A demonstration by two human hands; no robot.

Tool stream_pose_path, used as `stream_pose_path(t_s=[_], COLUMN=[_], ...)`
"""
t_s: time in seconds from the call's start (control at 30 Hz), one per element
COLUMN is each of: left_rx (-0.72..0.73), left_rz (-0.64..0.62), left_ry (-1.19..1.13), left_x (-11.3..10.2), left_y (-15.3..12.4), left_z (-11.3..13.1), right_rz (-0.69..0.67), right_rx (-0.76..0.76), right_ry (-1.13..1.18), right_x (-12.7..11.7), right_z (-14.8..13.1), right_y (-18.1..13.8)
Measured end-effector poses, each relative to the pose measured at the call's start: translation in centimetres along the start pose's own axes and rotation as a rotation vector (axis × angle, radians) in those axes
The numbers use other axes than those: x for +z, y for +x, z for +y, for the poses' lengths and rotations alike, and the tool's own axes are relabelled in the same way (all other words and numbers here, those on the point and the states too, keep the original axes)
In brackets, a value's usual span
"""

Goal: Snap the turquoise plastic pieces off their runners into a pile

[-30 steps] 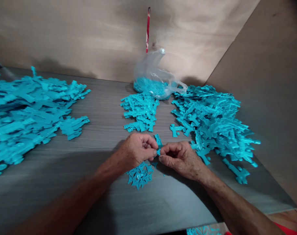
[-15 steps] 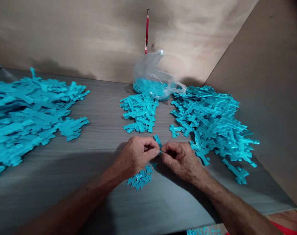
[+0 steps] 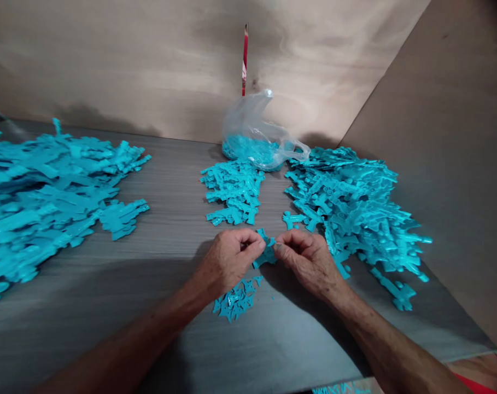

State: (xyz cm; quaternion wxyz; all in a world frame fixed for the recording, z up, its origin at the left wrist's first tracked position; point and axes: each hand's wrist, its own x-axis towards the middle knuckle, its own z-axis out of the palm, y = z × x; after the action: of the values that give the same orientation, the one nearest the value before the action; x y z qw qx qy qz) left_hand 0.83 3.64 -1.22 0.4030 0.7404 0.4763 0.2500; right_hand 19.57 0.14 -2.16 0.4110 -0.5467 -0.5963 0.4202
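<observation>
Between my fingertips is a flat turquoise plastic piece (image 3: 267, 255) with an irregular, notched outline. My left hand (image 3: 235, 256) pinches its left side with thumb and forefinger. On the opposite side, my right hand (image 3: 308, 260) grips its upper right edge in a pinch. Fingers cover part of its outline. Just below my left hand lies a small heap of pointed turquoise scraps (image 3: 234, 301). A stack of turquoise pieces (image 3: 234, 191) lies beyond my hands, and a larger pile of similar pieces (image 3: 350, 202) reaches close to my right hand.
Another big turquoise pile (image 3: 47, 191) covers the table's left side. At the back, a clear plastic bag (image 3: 258, 131) holds more turquoise bits. A red pencil (image 3: 245, 60) stands upright by the wooden back wall (image 3: 150, 65). A wooden side panel (image 3: 449, 137) bounds the right.
The piece in my fingers shows more of its flat face below the fingertips. My right hand has risen slightly, and my hands are a little further apart.
</observation>
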Motion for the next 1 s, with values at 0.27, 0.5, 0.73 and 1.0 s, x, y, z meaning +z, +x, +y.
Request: stream_pose_path(t_s=[0.27, 0.5, 0.73, 1.0], left_rx=[0.538, 0.507, 0.341, -0.094], left_rz=[-0.056, -0.128, -0.131, -0.148], left_ry=[0.844, 0.904, 0.66, -0.099], left_x=[0.2, 0.3, -0.1, 0.0], left_y=[2.0, 2.2, 1.8, 0.6], left_z=[-1.3, -1.4, -1.9, -1.0], right_rz=[0.043, -0.153, -0.184, -0.125], right_rx=[-0.029, 0.058, 0.036, -0.24], right_ry=[-0.279, -0.303, -0.251, -0.319], right_x=[-1.9, -2.0, -2.0, -1.9], right_z=[0.2, 0.2, 0.5, 0.3], right_y=[0.8, 0.7, 0.5, 0.2])
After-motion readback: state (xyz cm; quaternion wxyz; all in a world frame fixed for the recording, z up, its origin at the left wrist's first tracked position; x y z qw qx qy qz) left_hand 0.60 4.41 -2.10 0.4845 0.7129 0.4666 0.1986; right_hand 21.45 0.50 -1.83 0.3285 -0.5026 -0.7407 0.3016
